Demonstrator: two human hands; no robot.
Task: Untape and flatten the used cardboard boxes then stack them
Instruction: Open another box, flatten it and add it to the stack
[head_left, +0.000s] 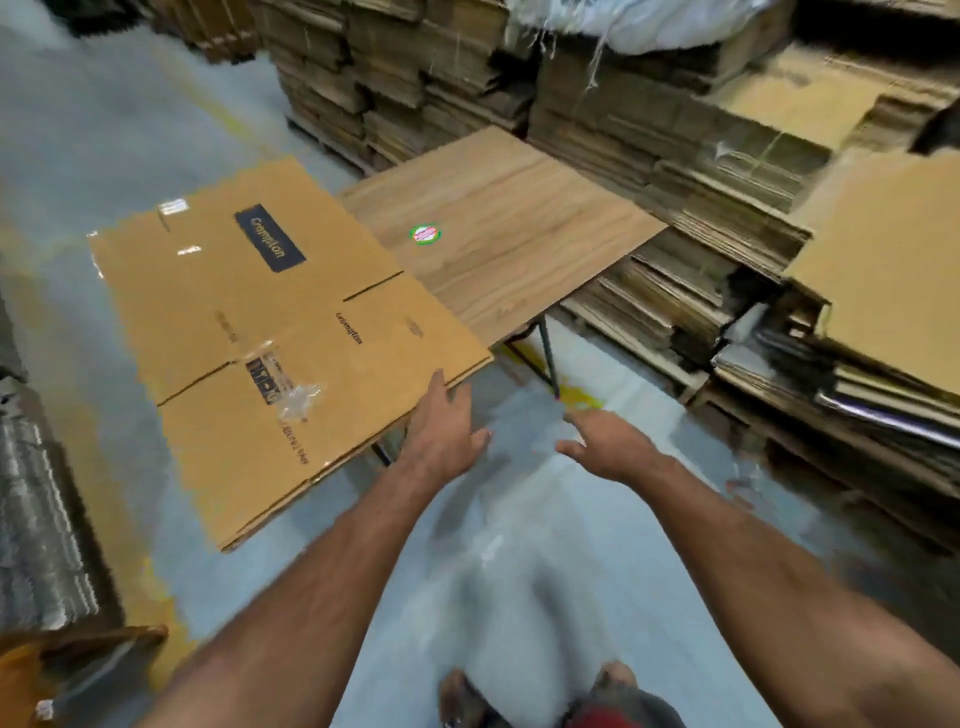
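The flattened cardboard box (270, 332) lies on the near-left part of the wooden counter (509, 228), overhanging its near edge, with its long axis running from about 11 o'clock down to 5 o'clock in the view. Remnants of clear tape (291, 384) show on its near panel.

The left hand (441, 431) is much the nearer of the two — its grip is open, fingers extended, with the fingertips (439, 379) at the box's near-right corner, touching it or just short of it; blur makes that hard to settle. It holds nothing. From this hand the bulk of the box lies toward 10 o'clock.

The right hand (608, 447) is also open and empty, hanging over the floor (519, 545) well clear of the counter; the box lies toward 9 to 10 o'clock from it.

The box looks already flat, so the likely next move is to take that corner edge and carry the box to a stack — the stacks of flattened cardboard (883, 270) stand at 1 to 3 o'clock.
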